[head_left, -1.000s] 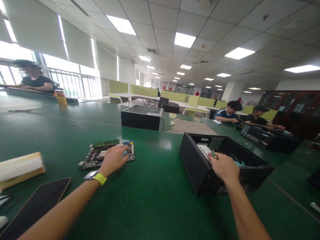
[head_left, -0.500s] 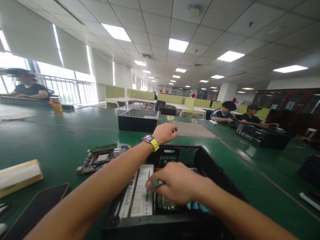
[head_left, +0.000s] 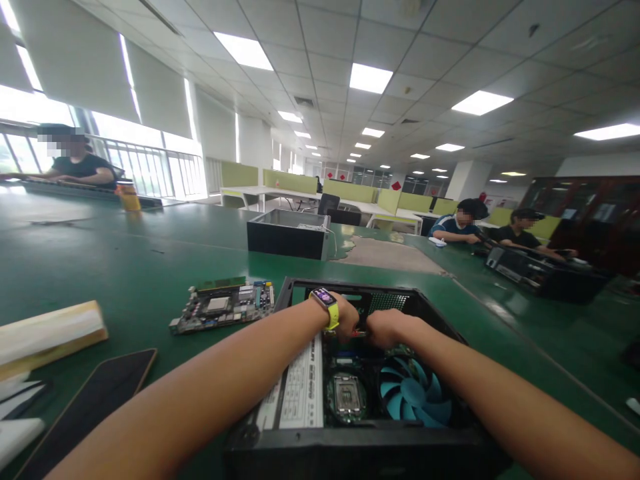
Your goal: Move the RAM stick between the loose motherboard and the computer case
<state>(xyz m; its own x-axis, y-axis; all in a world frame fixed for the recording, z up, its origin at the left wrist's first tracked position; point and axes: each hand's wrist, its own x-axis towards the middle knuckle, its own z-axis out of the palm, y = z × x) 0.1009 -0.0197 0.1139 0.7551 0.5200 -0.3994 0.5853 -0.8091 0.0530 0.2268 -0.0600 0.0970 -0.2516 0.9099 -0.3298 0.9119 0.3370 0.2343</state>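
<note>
An open black computer case [head_left: 380,437] lies in front of me on the green table. Both my hands reach into its far part. My left hand [head_left: 347,319], with a yellow-strapped smartwatch [head_left: 326,305] on the wrist, is closed, its fingertips mostly hidden. Close beside it, my right hand [head_left: 389,327] is curled closed too; what it holds is hidden. A small reddish part shows between them, too small to name. Nearer me inside the case are a white-labelled power supply [head_left: 303,390], a CPU socket [head_left: 347,395] and a blue fan [head_left: 414,392].
Left of the case lies a loose motherboard [head_left: 223,305], with a dark flat panel [head_left: 95,403] and a whitish-yellow block [head_left: 55,333] nearer me. Another case [head_left: 287,235] stands behind. People sit across the table, by a dark case [head_left: 545,272] at right.
My left hand has come down into the case. My right hand, earlier holding a green-handled tool over the power supply, has moved farther away, uncovering the fan and socket. The view has shifted slightly.
</note>
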